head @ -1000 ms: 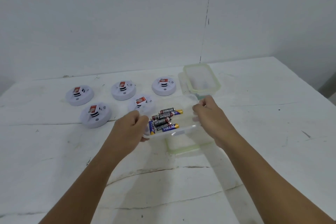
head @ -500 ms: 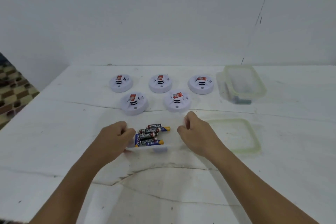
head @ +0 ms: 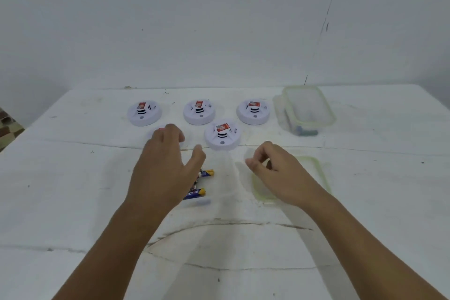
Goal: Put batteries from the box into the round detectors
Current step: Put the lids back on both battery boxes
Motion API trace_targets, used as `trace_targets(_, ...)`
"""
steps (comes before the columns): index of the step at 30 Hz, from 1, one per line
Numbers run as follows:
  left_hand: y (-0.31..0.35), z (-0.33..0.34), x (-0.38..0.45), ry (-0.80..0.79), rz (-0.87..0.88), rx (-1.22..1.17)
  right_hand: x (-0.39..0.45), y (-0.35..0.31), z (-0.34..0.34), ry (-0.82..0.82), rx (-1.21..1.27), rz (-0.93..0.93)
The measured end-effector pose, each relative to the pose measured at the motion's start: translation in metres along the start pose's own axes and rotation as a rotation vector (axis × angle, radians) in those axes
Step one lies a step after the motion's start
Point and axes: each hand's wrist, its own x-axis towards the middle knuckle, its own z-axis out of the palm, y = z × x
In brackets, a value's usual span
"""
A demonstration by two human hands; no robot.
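Several white round detectors with red-labelled tops sit on the table: one at back left (head: 144,113), one at back middle (head: 199,112), one at back right (head: 253,112), one in front (head: 222,136). Another detector (head: 155,132) is mostly hidden by my left hand (head: 165,168), which reaches over it with fingers spread, holding nothing. The clear box (head: 220,190) stands on the table below that hand, and blue-and-yellow battery ends (head: 198,193) show in it. My right hand (head: 280,173) hovers to the box's right, fingers loosely curled, holding nothing.
A clear lid with a green rim (head: 321,178) lies flat under my right hand. A second clear container with a green rim (head: 306,109) stands at the back right. The white table (head: 73,202) ends at a wall behind and drops off at the left.
Both hands have let go of the box, which now rests on the table. My left hand has moved forward over the front-left detector; my right hand has lifted off to the right.
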Motion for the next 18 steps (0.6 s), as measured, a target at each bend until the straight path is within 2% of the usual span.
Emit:
trace_targets(3,0.024,0.017,0.003,-0.116,0.154,-0.060,-0.008,0.010,-0.017,-0.170,-0.141,0.029)
trace_targets(7,0.043,0.046,0.002,-0.215,0.320,0.006,-0.019,0.024,-0.033,-0.406,-0.337,0.048)
trace_targets(15,0.040,0.080,0.001,-0.259,0.554,0.264,-0.028,0.023,-0.039,-0.297,-0.414,-0.109)
trace_targets(18,0.044,0.079,0.002,-0.412,0.583,0.330,-0.031,0.017,-0.047,-0.204,-0.399,-0.178)
